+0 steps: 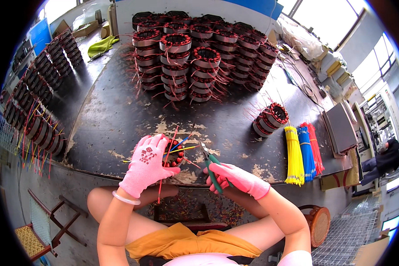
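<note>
Near the table's front edge sits a motor stator (178, 156), a metal ring with red-black windings. Yellow, blue and red wires stick out of it. My left hand (145, 165), in a pink glove, is closed over its left side, with the thumb along the near edge; the palm hides part of the ring. In my right hand (240, 178), also gloved in pink, is a pair of green-handled cutting pliers (213, 159). Their jaws point up and left, close to the wire ends at the stator's right. Whether the jaws touch a wire, I cannot tell.
Tall stacks of stators (174, 57) fill the back of the table (115, 111); more stacks (42, 133) line the left. At right stand a short stator stack (267, 124) and yellow (294, 155), blue (306, 153) and red wire bundles (314, 148). Wire scraps (228, 207) litter the floor.
</note>
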Available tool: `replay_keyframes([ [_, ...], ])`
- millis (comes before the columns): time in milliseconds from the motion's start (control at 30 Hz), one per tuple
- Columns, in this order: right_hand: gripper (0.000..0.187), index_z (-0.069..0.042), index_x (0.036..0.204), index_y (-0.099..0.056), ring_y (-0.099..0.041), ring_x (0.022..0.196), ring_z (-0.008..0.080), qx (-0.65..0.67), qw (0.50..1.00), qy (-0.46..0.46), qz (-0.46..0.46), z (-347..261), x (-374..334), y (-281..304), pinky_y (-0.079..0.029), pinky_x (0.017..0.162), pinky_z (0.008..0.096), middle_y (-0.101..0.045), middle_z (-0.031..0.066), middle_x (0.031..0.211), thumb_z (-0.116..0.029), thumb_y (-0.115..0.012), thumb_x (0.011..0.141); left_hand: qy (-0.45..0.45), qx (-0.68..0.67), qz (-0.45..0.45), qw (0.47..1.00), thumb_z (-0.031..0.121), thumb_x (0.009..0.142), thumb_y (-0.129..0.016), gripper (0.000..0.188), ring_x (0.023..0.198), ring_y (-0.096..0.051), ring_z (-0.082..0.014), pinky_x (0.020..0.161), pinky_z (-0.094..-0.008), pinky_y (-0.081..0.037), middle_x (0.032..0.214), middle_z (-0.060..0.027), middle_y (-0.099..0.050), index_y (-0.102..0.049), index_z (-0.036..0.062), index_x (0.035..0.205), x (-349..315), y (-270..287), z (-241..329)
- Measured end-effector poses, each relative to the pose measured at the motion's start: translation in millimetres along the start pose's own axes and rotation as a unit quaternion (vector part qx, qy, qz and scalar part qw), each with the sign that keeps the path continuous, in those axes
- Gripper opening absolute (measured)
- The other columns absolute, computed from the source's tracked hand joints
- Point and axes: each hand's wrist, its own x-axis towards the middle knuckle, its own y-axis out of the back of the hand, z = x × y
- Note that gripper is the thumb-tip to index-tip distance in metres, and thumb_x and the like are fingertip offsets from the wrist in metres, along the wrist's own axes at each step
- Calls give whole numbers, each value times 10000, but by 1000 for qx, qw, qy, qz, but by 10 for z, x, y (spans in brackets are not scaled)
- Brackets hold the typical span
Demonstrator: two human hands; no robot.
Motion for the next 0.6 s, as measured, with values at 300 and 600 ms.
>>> replay_keyframes([
  [300,453,-19,1176,-613,-641,681,141,-4,1000,27,8,38,59,64,-520,626,267,-664,55,842,-447,-606,1026,34,14,16,999,525,622,-905,865,1246,-551,-361,1108,-463,-407,1302,-179,-591,-590,8,1239,15,-4,95],
  [600,603,11,1437,-472,-703,1000,278,90,992,-18,-85,163,-3,290,-564,911,397,-677,167,1170,-475,-456,1081,121,81,62,987,570,652,-872,793,1108,-598,-329,1016,-435,-446,1151,-142,-609,-597,11,1143,-35,-138,263],
])
